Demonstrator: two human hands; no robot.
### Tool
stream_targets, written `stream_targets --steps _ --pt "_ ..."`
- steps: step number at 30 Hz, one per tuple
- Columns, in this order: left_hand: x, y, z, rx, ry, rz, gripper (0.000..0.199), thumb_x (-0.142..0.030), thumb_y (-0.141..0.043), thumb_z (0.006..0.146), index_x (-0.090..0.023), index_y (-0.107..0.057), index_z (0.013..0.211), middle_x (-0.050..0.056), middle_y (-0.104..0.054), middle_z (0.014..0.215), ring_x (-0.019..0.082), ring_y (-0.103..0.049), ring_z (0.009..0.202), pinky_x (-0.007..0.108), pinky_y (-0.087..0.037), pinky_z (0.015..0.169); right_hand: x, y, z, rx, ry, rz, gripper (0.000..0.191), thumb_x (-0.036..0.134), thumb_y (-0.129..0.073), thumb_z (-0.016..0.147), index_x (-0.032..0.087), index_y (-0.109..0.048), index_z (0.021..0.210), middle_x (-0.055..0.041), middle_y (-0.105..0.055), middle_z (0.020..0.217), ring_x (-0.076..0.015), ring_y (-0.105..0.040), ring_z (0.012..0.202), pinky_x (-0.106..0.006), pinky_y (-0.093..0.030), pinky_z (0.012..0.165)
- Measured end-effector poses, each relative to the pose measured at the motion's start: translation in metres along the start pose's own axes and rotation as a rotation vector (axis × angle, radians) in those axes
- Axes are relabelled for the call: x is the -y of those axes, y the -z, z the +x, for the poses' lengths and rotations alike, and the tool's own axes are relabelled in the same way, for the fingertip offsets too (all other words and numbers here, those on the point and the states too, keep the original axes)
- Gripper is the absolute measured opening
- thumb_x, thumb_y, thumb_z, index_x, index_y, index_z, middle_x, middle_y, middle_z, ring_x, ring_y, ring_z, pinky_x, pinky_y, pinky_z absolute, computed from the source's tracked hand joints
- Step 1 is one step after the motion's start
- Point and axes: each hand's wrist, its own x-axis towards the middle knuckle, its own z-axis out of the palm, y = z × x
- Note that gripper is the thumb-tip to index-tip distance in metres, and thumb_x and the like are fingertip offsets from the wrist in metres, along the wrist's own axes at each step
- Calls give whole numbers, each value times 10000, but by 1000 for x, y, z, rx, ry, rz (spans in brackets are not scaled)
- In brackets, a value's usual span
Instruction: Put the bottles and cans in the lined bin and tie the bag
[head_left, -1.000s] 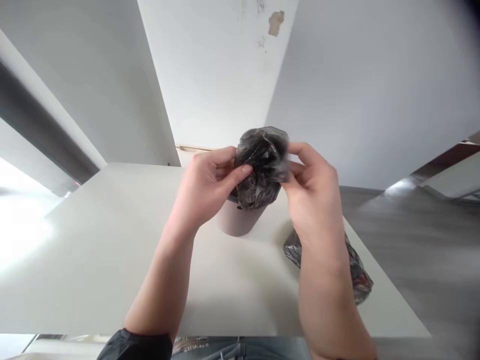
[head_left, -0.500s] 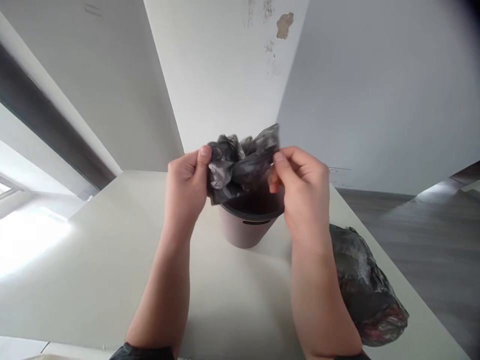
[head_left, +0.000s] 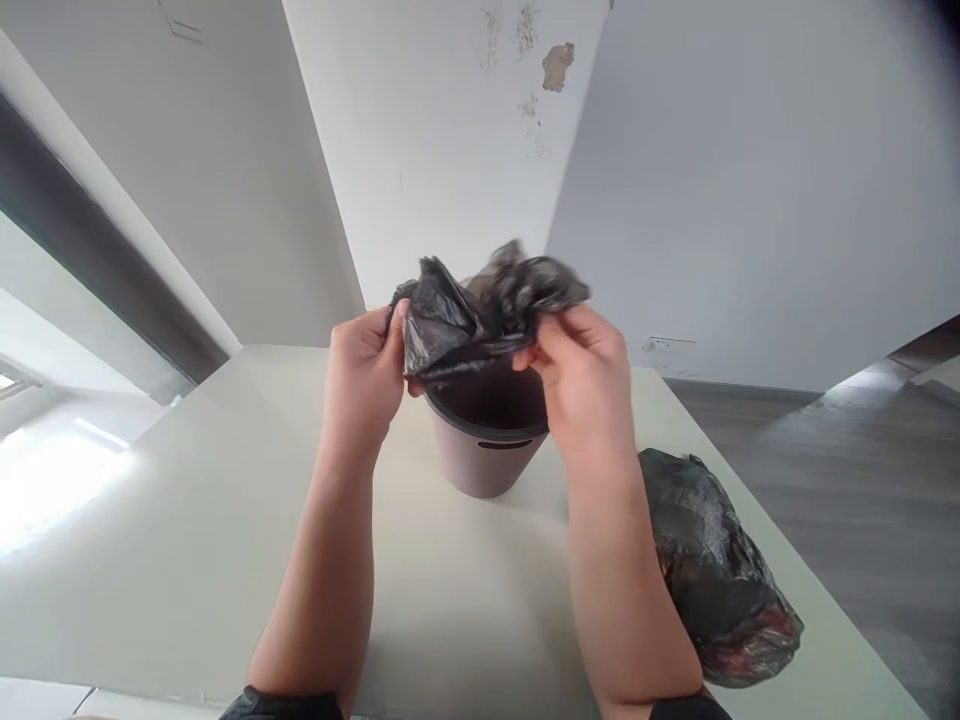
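Note:
A crumpled black garbage bag (head_left: 442,325) is stretched between my two hands, just above a trash can. My left hand (head_left: 367,365) grips its left side, thumb on top. On the other side, my right hand (head_left: 585,370) pinches the plastic between thumb and fingers. The trash can (head_left: 487,465) is pinkish-grey with a dark rim and a slot handle facing me. It stands upright on the table, its far rim hidden by the bag. Part of its dark inside shows below the plastic.
A filled black garbage bag (head_left: 720,570) lies on the right side of the pale table (head_left: 225,520), beside my right forearm. White walls (head_left: 442,130) rise behind the table. Grey flooring (head_left: 810,500) shows past the right edge.
My right hand has shifted left, closer to my left hand. The garbage bag has bunched up, and its loose edge now flops over to the right above my right hand.

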Motion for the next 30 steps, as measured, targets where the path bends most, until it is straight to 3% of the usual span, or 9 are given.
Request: stream_targets --steps 3,6,10,12,14,17,19,22,30 --pt "3 5 4 -29 -1 24 359 -463 -622 991 -219 -652 729 24 -671 663 167 -648 604 286 -512 549 -3 10 6 -182 42 31 242 456 -713 957 234 -662 875 24 -563 753 -113 -574 624 -272 -528 627" --pt "11 14 8 -21 -2 111 262 -384 -590 993 -223 -701 818 26 -721 772 169 -690 697 279 -547 626 -5 21 11 -256 84 20 233 452 -727 943 238 -656 882 24 -563 793 -101 -558 633 -261 -509 615" --pt "17 28 12 -162 -49 249 207 -342 -556 1005 -248 -740 987 27 -768 929 179 -728 846 307 -591 791 -1 29 13 -348 121 23 292 466 -805 882 236 -628 843 33 -583 786 -111 -591 690 -261 -523 646" --pt "11 29 9 -190 -70 214 236 -392 -556 1023 -249 -741 1051 47 -783 1002 194 -740 923 340 -598 883 5 24 10 -298 113 44 299 464 -846 843 247 -642 866 26 -636 828 -141 -648 781 -280 -557 691" --pt "-1 24 3 -97 -60 121 299 -483 -586 1022 -233 -739 1079 71 -787 1018 217 -743 951 363 -604 912 11 13 3 -151 87 72 294 481 -846 844 273 -678 965 13 -689 903 -185 -695 890 -325 -595 752" --pt "-18 10 -10 150 -63 28 345 -543 -742 921 -211 -747 1014 66 -770 921 247 -736 917 343 -617 812 17 -7 -11 82 36 80 361 538 -812 874 302 -687 1116 -3 -726 954 -234 -722 980 -398 -627 819" --pt "-23 3 -15 210 -90 57 294 -484 -830 851 -206 -743 895 33 -729 802 240 -718 835 312 -592 699 18 -15 -18 147 6 67 384 554 -812 874 299 -683 1130 -10 -735 958 -247 -725 993 -421 -638 831" --pt "-21 3 -16 119 -113 118 235 -404 -808 876 -204 -729 784 -1 -669 707 209 -681 737 294 -528 604 17 -14 -18 73 9 70 348 520 -817 876 294 -678 1101 -15 -737 999 -237 -722 991 -404 -639 827" --pt "-8 33 1 -387 -274 118 132 -182 -678 937 -205 -784 862 -52 -710 750 141 -670 734 277 -479 646 22 19 6 -227 68 398 65 225 -681 902 228 -700 964 23 -702 964 -123 -662 873 -275 -584 789"
